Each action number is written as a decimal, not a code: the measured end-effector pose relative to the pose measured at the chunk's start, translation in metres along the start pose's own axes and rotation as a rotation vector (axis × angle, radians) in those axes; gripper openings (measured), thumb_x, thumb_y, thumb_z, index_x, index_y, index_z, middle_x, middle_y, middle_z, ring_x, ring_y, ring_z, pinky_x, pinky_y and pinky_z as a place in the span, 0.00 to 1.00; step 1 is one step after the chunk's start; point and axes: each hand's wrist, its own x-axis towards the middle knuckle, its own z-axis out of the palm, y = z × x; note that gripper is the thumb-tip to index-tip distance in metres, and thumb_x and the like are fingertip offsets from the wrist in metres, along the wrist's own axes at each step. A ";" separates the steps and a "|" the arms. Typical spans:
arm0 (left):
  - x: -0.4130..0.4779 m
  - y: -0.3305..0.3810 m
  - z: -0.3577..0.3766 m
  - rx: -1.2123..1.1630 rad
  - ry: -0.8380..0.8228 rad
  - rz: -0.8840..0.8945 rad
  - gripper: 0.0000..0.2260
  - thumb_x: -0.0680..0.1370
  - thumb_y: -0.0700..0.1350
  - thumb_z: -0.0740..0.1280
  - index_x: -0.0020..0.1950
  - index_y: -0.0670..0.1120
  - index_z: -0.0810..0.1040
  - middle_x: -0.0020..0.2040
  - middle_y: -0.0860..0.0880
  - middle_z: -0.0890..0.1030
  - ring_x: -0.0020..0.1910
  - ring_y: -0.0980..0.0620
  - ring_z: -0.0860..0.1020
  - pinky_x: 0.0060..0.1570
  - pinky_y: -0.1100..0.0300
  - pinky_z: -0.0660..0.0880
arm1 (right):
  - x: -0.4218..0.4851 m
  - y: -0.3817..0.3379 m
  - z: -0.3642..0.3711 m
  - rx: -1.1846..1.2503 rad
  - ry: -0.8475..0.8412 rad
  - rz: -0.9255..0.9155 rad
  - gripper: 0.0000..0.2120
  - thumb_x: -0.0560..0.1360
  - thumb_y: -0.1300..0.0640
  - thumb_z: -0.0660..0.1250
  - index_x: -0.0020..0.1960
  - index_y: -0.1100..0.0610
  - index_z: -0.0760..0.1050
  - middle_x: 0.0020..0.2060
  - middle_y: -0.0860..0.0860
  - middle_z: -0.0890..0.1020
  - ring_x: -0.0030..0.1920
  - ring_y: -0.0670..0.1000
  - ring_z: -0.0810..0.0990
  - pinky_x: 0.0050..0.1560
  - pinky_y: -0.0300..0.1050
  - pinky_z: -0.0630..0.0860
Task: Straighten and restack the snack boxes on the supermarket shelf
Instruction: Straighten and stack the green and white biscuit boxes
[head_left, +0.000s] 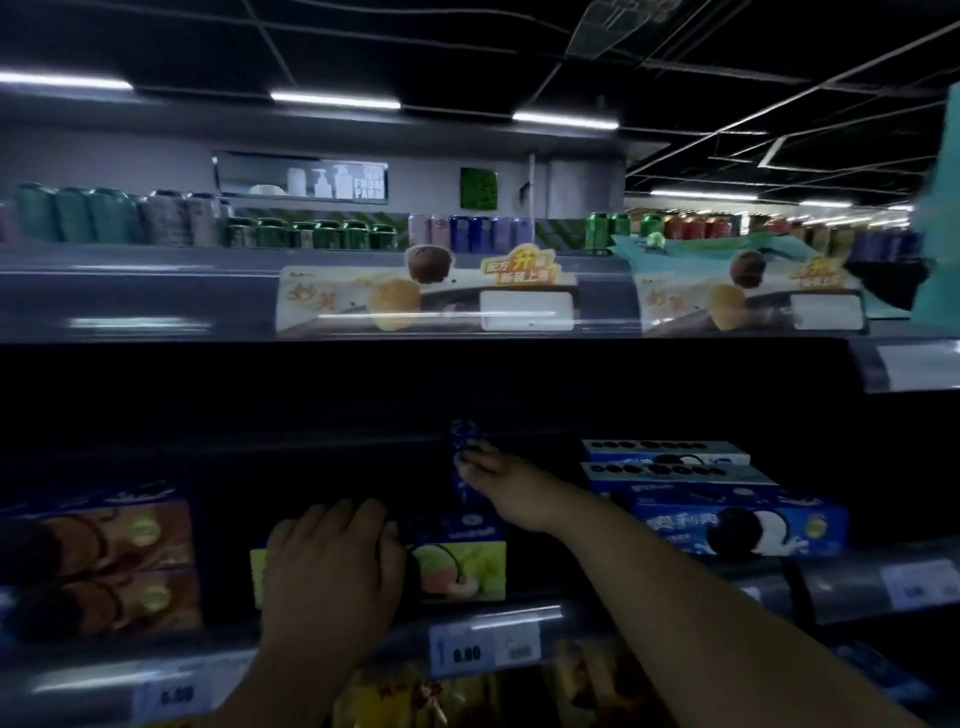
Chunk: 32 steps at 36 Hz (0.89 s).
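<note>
A green-fronted snack box (462, 569) lies at the front of the middle shelf, and my left hand (332, 566) rests flat over its left half. Behind it a blue snack box (464, 457) stands on end, tilted, deep in the dark shelf. My right hand (498, 480) reaches in with its fingers closed on that box's side. Three blue cookie boxes (727, 514) sit stacked to the right. Brown-fronted boxes (104, 561) are stacked two high at the left.
The shelf rail (597, 618) carries price tags (483, 649) just below my hands. An upper shelf edge (156, 306) with muffin posters overhangs the opening. Cans line the top shelf (260, 228). More snack packs show on the shelf below.
</note>
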 end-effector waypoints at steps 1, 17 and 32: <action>0.000 0.000 0.000 -0.004 0.000 0.001 0.10 0.75 0.49 0.57 0.38 0.48 0.74 0.33 0.49 0.76 0.33 0.44 0.74 0.36 0.54 0.59 | 0.005 0.002 0.002 0.001 -0.014 0.008 0.24 0.83 0.48 0.55 0.77 0.52 0.58 0.78 0.47 0.49 0.78 0.49 0.47 0.73 0.42 0.47; 0.000 -0.004 0.006 -0.012 0.043 0.033 0.09 0.76 0.48 0.58 0.39 0.48 0.74 0.33 0.49 0.76 0.33 0.46 0.72 0.37 0.55 0.57 | -0.047 0.009 -0.018 -0.245 0.368 0.155 0.21 0.67 0.41 0.75 0.48 0.53 0.71 0.42 0.49 0.77 0.39 0.47 0.76 0.33 0.42 0.69; -0.001 -0.009 0.006 -0.183 0.056 0.058 0.11 0.77 0.49 0.59 0.45 0.47 0.79 0.40 0.49 0.80 0.38 0.46 0.77 0.40 0.54 0.68 | -0.088 0.012 -0.040 0.338 0.521 -0.091 0.12 0.71 0.59 0.75 0.51 0.53 0.75 0.47 0.47 0.80 0.46 0.46 0.79 0.43 0.39 0.73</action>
